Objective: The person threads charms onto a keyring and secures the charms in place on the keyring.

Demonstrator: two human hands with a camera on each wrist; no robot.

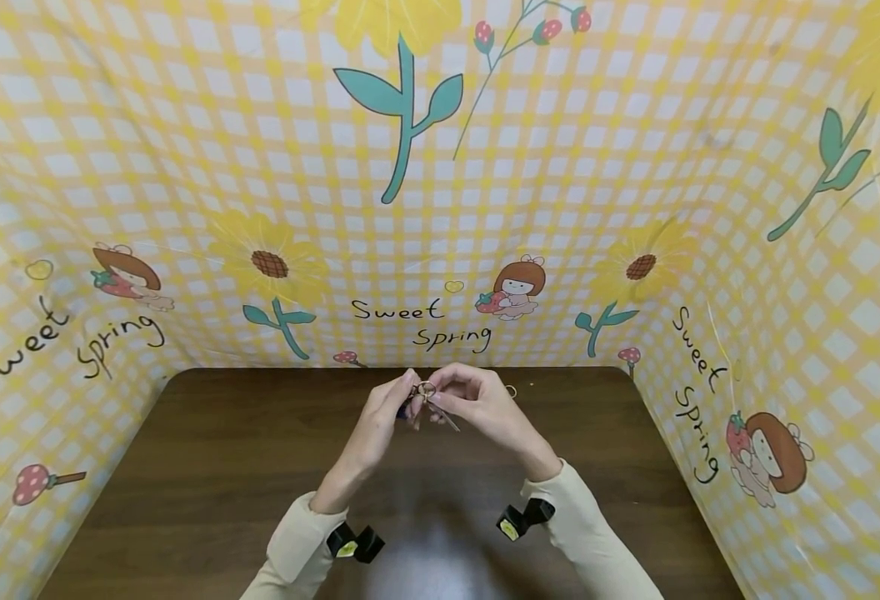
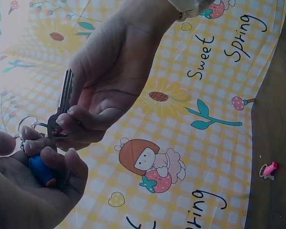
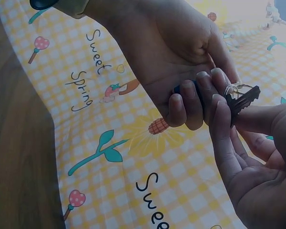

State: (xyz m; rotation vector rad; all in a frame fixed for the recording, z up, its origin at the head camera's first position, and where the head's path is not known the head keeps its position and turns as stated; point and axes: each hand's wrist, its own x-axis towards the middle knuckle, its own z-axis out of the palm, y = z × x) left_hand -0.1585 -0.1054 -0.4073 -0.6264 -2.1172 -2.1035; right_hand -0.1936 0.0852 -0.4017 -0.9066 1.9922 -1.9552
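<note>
Both hands meet over the far part of the dark wooden table (image 1: 297,467). My left hand (image 1: 378,417) curls its fingers round a small blue key fob (image 2: 40,171), which the left wrist view shows with a brownish tip. A metal key ring (image 2: 28,125) sits between the two hands' fingertips, close above the fob. My right hand (image 1: 492,410) pinches a dark metal key (image 2: 66,98) by its head, with the toothed blade sticking out past the fingers. In the right wrist view, fingers partly cover the key and ring.
A small pink trinket (image 2: 270,169) with a metal ring lies on the table, beyond my right hand. Yellow checked cloth (image 1: 440,233) printed with flowers and figures walls the table at the back and both sides. Each wrist wears a black camera mount.
</note>
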